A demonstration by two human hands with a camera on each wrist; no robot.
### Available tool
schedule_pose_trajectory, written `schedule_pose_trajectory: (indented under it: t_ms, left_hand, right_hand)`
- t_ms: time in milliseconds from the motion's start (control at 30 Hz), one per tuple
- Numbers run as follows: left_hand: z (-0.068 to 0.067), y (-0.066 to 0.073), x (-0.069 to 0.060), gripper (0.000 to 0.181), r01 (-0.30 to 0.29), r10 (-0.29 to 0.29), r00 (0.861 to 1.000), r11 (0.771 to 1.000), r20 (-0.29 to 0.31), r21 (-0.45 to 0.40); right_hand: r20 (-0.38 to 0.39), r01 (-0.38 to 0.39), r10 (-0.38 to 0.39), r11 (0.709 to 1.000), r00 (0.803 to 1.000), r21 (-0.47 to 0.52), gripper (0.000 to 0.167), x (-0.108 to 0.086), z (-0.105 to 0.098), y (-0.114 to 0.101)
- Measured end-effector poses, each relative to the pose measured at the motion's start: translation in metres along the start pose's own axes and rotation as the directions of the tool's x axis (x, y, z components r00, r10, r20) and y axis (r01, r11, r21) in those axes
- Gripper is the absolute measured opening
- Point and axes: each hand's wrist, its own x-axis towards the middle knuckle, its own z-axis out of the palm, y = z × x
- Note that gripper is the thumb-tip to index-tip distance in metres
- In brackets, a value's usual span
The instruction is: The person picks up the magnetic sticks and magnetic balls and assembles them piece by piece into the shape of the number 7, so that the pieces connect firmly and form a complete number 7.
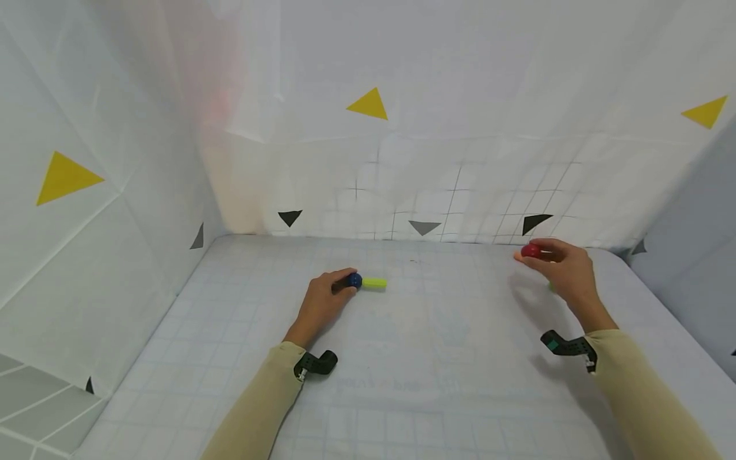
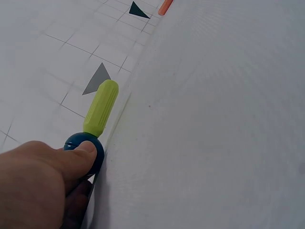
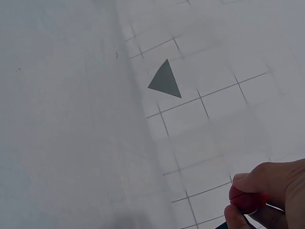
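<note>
On the white table (image 1: 437, 358), the person's left hand (image 1: 323, 299) has its thumb and fingers clamped on a blue ball (image 1: 354, 280), left of the middle and nearer the far edge than the near one. A yellow-green stick (image 1: 375, 283) juts from that ball toward the right edge, its ridged sides plain in the left wrist view. The right hand (image 1: 569, 275), out by the far right corner, pinches a red ball (image 1: 531, 250) between thumb and fingers, close to the far edge. An orange tip (image 1: 518, 256) shows just beside the red ball, and a small green bit (image 1: 552, 287) peeks out below the hand (too hidden to tell what it belongs to). Whether either ball touches the table, I cannot tell. The 2 hands are well apart, each with a tan sleeve (image 1: 253, 402) and a black mount (image 1: 322, 363) at the wrist. Behind the far edge rises a white wall (image 1: 471, 76), and 3 yellow triangles (image 1: 370, 104) mark the surrounding walls.
</note>
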Motion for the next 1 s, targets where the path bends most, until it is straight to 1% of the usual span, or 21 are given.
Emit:
schedule_pose_trajectory:
  t_ms: [67, 167, 300, 467, 733, 800, 1000]
  left_hand:
    - [0.000, 0.000, 0.000, 0.042, 0.004, -0.004, 1.000, 1.000, 0.002, 0.004]
    - [0.000, -0.001, 0.000, 0.042, 0.009, -0.010, 1.000, 1.000, 0.005, 0.006]
    - [0.000, -0.002, 0.001, 0.042, 0.016, -0.016, 1.000, 1.000, 0.004, 0.009]
    - [0.001, -0.002, 0.001, 0.042, 0.021, -0.021, 1.000, 1.000, 0.004, 0.006]
    - [0.001, -0.001, 0.002, 0.042, 0.019, -0.019, 1.000, 1.000, 0.008, 0.000]
    - [0.001, -0.001, 0.002, 0.042, 0.014, -0.014, 1.000, 1.000, 0.007, -0.004]
    - [0.000, -0.001, 0.002, 0.042, 0.030, -0.030, 1.000, 1.000, 0.006, -0.009]
  right_hand:
    - [0.005, 0.043, -0.043, 0.999, 0.999, 0.000, 0.060, -0.002, 0.003, -0.001]
    - [0.019, 0.097, -0.097, 0.995, 0.995, -0.003, 0.052, -0.005, 0.006, -0.003]
    - [0.031, 0.137, -0.137, 0.991, 0.990, 0.001, 0.051, -0.007, 0.010, -0.007]
    - [0.040, 0.149, -0.149, 0.989, 0.988, 0.008, 0.052, -0.007, 0.014, -0.010]
    - [0.062, 0.130, -0.130, 0.992, 0.990, 0.006, 0.052, -0.010, 0.022, -0.013]
    - [0.063, 0.133, -0.133, 0.991, 0.989, -0.005, 0.051, -0.010, 0.023, -0.014]
    - [0.072, 0.163, -0.162, 0.987, 0.984, -0.014, 0.048, -0.012, 0.028, -0.017]
